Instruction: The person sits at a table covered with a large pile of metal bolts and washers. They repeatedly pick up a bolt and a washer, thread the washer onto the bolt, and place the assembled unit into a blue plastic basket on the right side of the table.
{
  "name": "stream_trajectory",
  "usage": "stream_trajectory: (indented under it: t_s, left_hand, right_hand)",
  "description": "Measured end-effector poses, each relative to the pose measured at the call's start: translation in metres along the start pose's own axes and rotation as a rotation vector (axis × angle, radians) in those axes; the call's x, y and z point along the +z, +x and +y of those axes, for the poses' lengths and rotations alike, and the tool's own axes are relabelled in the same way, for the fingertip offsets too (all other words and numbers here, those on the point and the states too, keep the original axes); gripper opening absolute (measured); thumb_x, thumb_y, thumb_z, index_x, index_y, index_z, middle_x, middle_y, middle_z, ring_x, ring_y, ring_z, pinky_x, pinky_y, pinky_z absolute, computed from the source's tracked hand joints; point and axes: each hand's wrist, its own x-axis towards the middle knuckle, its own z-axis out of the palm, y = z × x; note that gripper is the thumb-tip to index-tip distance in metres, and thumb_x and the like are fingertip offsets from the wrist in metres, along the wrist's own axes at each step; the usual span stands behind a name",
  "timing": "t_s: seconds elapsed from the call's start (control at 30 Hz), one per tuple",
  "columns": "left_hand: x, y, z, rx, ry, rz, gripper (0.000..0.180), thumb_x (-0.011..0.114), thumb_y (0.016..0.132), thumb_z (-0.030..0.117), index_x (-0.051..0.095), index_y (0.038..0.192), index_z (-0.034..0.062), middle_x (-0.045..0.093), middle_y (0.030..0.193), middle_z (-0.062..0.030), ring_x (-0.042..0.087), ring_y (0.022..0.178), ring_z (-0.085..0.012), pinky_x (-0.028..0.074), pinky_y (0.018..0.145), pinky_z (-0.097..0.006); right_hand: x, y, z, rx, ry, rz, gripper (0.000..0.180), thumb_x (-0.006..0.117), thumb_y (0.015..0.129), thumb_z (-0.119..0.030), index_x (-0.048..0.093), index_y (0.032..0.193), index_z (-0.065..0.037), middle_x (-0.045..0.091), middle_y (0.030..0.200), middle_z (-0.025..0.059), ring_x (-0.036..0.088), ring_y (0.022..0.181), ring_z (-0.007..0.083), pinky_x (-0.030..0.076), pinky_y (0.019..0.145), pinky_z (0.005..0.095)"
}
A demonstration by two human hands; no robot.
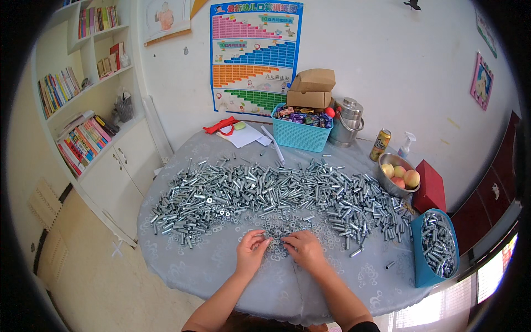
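Note:
My left hand [253, 252] is over the near middle of the table, its thumb and fingertips curled toward each other. Facing it across a small gap, my right hand [306, 250] has its thumb and fingers pinched together. Whatever either hand holds is too small to make out. Around and between the fingertips lie many small flat metal washers [287, 221], loosely spread on the grey cloth. Beyond them stretches a wide heap of silvery metal sleeves [238, 185], short tubes lying in all directions. A single sleeve [390, 265] lies apart at the right.
A blue bin [418, 260] full of metal sleeves stands at the table's right edge. Behind it are a red box [434, 188], a steel bowl [394, 187] of fruit and a can [380, 145]. At the back stand a turquoise basket [300, 136] and a metal flask [345, 131].

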Motion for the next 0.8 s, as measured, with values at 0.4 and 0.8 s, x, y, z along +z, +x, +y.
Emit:
stream_trajectory:
  t_s: [0.4,0.8]
  left_hand:
    - [-0.005,0.001,0.004,-0.182,-0.17,0.042,0.025,0.059,0.08,-0.001,0.049,0.104,-0.0017,0.063,0.087,-0.0155,0.063,0.076,-0.0179,0.052,0.067,-0.026]
    - [-0.013,0.004,0.006,-0.438,-0.421,0.071,0.019,0.061,0.08,0.002,0.05,0.096,-0.0016,0.062,0.084,-0.0183,0.064,0.073,-0.0238,0.055,0.068,-0.032]
  right_hand:
    - [0.007,-0.005,-0.008,0.522,0.56,0.045,0.015,0.068,0.075,-0.009,0.066,0.088,-0.005,0.064,0.081,0.0051,0.059,0.076,0.0154,0.047,0.069,0.0253]
    - [0.014,-0.005,-0.02,0.333,0.515,0.039,0.017,0.066,0.075,-0.006,0.066,0.092,-0.003,0.065,0.086,0.0086,0.059,0.078,0.0189,0.047,0.068,0.028]
